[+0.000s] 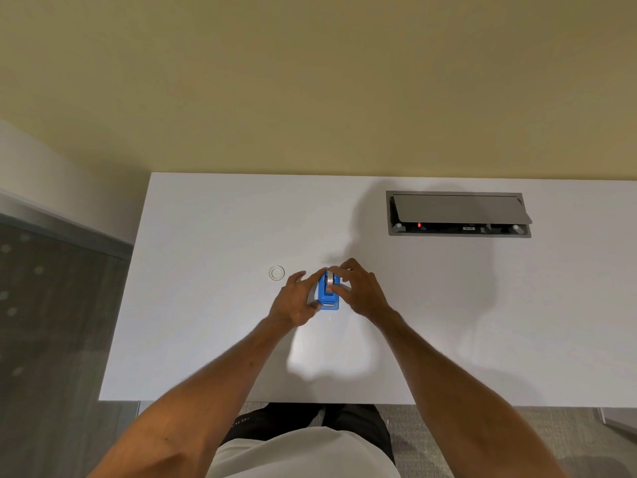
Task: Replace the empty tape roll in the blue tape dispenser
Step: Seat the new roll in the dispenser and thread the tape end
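The blue tape dispenser (326, 295) stands on the white table (213, 322), its cutter end toward me. My left hand (295, 299) grips its left side. My right hand (358, 288) pinches a grey-white tape roll (331, 278) sitting in the top of the dispenser, thumb and fingers on either side of it. A small clear ring, a tape roll lying flat (276, 273), rests on the table just left of my left hand, apart from it.
A grey cable box (458, 232) with its lid tilted open is set into the table at the back right. The table's left edge drops off to a dark floor (51, 322). A beige wall (310, 81) rises behind the table.
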A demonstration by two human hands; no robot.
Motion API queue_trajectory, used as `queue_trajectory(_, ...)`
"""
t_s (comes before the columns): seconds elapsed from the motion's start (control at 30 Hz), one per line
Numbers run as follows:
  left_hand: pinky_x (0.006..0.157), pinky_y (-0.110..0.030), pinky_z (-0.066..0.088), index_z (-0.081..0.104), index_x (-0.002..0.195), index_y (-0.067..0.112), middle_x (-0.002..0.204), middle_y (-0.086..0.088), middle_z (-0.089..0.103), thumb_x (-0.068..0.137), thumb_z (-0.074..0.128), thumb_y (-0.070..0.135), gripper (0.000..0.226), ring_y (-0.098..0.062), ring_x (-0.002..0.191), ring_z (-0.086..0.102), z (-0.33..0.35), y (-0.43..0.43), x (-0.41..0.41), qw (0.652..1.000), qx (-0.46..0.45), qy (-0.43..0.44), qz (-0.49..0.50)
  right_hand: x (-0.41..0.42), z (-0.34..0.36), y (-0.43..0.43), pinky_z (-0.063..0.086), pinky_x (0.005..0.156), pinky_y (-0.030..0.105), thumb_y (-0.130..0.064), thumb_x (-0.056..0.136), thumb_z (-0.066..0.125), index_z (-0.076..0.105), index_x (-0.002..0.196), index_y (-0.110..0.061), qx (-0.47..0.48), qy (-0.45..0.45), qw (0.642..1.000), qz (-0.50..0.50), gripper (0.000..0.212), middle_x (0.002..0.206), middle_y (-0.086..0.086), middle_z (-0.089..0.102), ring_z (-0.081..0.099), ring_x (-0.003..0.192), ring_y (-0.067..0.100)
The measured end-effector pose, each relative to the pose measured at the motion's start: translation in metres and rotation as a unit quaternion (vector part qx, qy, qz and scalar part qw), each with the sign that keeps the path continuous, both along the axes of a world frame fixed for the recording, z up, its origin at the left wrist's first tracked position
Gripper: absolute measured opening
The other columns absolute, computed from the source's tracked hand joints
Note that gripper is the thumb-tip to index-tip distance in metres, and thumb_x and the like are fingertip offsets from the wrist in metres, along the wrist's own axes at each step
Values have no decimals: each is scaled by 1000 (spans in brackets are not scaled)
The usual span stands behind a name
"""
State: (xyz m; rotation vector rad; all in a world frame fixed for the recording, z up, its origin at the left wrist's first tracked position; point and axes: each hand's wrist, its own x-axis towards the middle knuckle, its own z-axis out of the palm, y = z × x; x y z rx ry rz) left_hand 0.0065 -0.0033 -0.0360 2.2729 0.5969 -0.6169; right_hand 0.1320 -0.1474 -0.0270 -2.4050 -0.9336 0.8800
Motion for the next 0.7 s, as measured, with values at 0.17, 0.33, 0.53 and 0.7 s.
queue_trajectory(0.17, 126, -50, 41, 20, 170, 32, 169, -1, 44, 102, 67, 25, 83, -26, 168, 15, -2, 0, -2, 1000, 7, -1, -4, -2, -1, -1, 54, 101, 39, -31, 102, 65, 65, 138, -13, 13, 14, 1000, -10, 40, 127, 9, 61, 66, 109, 24)
queue_trajectory(0.33, 125, -51, 43, 17, 170, 33, 168, 0, 44, 103, 66, 25, 84, -25, 167, 15, -2, 2, -3, 1000, 7, 3, -11, 0, -3, 0, 51, 100, 35, -35, 101, 64, 62, 141, -18, -9, 0, 1000, 4, 43, 130, 5, 59, 65, 112, 21)
queue_trajectory(0.53, 125, -51, 43, 19, 170, 32, 169, -3, 43, 103, 66, 27, 82, -25, 167, 16, -1, 2, -1, 1000, 7, 6, -11, 3, -6, 3, 50, 102, 33, -41, 102, 61, 60, 144, -19, -35, -25, 999, 27, 47, 132, 3, 58, 64, 112, 19)
queue_trajectory(0.7, 125, -50, 44, 18, 170, 33, 169, -1, 42, 103, 65, 29, 82, -24, 168, 16, 0, 1, -2, 1000, 3, 9, -10, -1, -6, 2, 48, 100, 29, -48, 104, 54, 51, 150, -25, -62, -73, 994, 58, 51, 138, 0, 56, 64, 115, 16)
